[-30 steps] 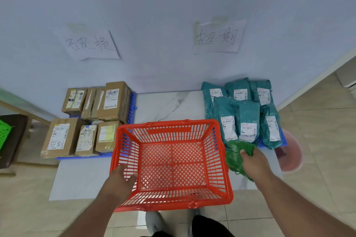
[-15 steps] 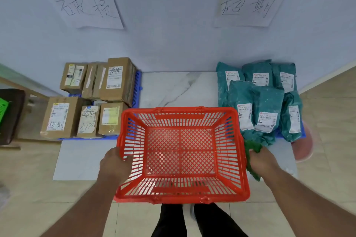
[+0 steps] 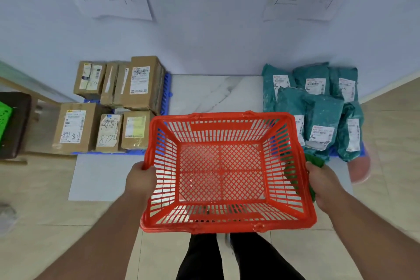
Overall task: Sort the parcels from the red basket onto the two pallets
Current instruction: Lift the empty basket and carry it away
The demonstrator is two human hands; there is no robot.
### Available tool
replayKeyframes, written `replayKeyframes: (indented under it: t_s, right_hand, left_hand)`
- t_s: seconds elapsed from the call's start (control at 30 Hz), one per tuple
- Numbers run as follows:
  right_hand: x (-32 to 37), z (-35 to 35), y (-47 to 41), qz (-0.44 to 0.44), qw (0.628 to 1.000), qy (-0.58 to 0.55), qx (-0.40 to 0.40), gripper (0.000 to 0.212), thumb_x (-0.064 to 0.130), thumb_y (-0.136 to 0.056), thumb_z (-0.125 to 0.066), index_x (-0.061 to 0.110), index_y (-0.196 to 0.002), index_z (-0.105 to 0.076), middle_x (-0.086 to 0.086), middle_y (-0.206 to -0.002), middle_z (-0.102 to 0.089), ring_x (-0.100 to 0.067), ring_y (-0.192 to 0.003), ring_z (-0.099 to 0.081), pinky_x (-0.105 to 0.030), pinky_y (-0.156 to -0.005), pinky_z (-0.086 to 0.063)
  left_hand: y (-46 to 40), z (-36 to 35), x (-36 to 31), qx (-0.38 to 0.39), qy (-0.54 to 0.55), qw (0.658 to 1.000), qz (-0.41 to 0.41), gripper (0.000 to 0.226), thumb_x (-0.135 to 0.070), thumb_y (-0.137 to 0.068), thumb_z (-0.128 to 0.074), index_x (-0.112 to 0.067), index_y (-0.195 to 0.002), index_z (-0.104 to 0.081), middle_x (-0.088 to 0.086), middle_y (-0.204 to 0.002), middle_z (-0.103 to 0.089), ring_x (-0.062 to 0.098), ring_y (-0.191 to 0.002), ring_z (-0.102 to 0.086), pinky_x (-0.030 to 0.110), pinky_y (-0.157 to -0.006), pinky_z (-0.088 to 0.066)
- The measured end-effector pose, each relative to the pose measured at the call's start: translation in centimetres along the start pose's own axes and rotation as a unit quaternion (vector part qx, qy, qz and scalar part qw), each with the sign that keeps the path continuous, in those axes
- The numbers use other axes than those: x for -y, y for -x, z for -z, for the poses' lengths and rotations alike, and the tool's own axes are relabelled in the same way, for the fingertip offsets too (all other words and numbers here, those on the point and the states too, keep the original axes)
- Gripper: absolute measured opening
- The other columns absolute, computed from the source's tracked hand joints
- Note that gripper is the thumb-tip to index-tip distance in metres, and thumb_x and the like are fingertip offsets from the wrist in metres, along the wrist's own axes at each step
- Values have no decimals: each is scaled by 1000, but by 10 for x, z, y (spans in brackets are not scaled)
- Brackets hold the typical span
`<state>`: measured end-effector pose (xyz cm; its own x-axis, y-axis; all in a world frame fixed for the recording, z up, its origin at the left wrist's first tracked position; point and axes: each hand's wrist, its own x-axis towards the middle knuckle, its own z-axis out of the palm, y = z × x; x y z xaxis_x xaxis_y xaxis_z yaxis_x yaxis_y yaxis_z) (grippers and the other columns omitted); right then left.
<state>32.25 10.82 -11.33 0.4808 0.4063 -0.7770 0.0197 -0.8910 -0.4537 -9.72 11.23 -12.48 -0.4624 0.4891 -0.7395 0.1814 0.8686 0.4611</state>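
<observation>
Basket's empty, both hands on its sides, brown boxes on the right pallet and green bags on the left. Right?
Not quite: the sides are swapped. The head view shows the brown boxes on the left pallet and the green bags on the right. The rest holds: the red basket is empty, with the left hand and right hand on its sides.

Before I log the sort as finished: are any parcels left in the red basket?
No, the red basket shows only bare mesh floor.

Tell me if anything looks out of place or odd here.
One thing: the right hand holds a crumpled green bag against the red basket rim, outside it, not on either pallet. The basket is empty. The brown boxes and teal parcels sit in loose, overlapping piles.
</observation>
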Motion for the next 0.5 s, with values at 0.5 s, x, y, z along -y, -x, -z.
replayKeyframes:
  t_s: [0.5]
  right_hand:
    - [115,38,112,192,977,-68,62,18,33,-95,-69,17,-91,-73,-15,-89,-77,-33,-85,-73,-65,-97,-58]
  left_hand:
    - [130,103,-21,-136,194,969,-66,25,-34,-109,-47,-30,-101,-71,7,-89,-80,31,-78,-79,49,-81,-64]
